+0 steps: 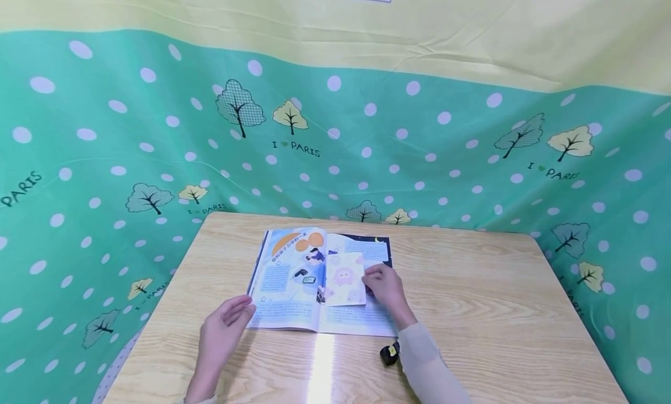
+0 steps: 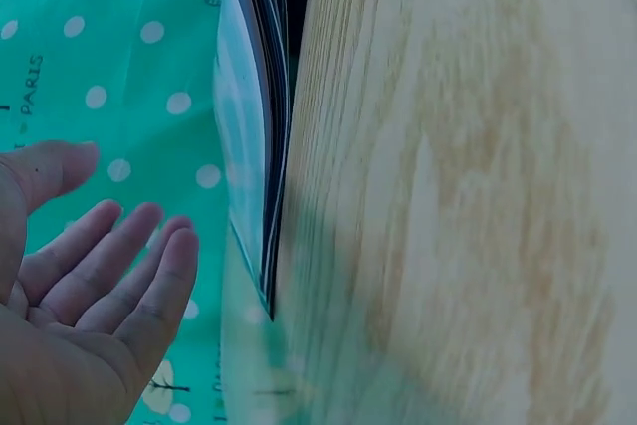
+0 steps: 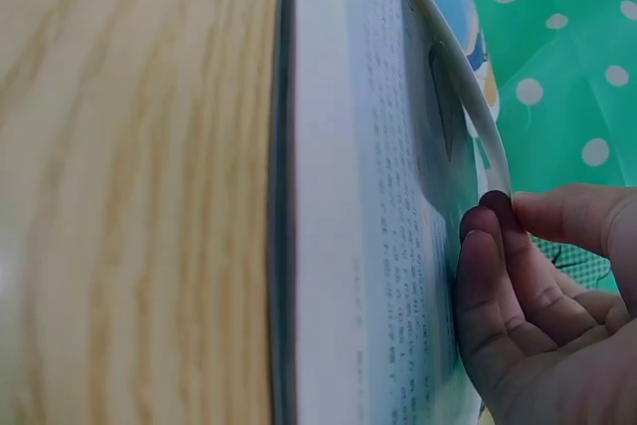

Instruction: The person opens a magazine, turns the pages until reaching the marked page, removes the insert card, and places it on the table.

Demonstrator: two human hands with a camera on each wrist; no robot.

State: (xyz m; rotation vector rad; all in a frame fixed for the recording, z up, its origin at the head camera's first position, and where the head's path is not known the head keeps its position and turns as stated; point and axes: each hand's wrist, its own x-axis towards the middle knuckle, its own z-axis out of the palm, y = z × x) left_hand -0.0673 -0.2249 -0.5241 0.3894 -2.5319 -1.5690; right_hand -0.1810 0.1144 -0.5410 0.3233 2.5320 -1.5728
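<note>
An open magazine (image 1: 288,311) with printed pages lies flat on the wooden table. On its right page rests a thin pale card or booklet (image 1: 343,279) with a pink cartoon figure. My right hand (image 1: 385,284) pinches the card's right edge between thumb and fingers; in the right wrist view, that edge (image 3: 468,87) bows up off the page below the thumb. Beside the magazine's lower left edge, my left hand (image 1: 225,325) has its fingers loosely extended and holds nothing. The left wrist view shows this hand (image 2: 100,296) apart from the page edges (image 2: 264,146).
A small black object (image 1: 389,353) with a yellow mark sits on the wooden table (image 1: 487,311) near my right forearm. Behind the table hangs a green dotted cloth (image 1: 335,159) with tree prints. A bright reflection lies in front of the magazine.
</note>
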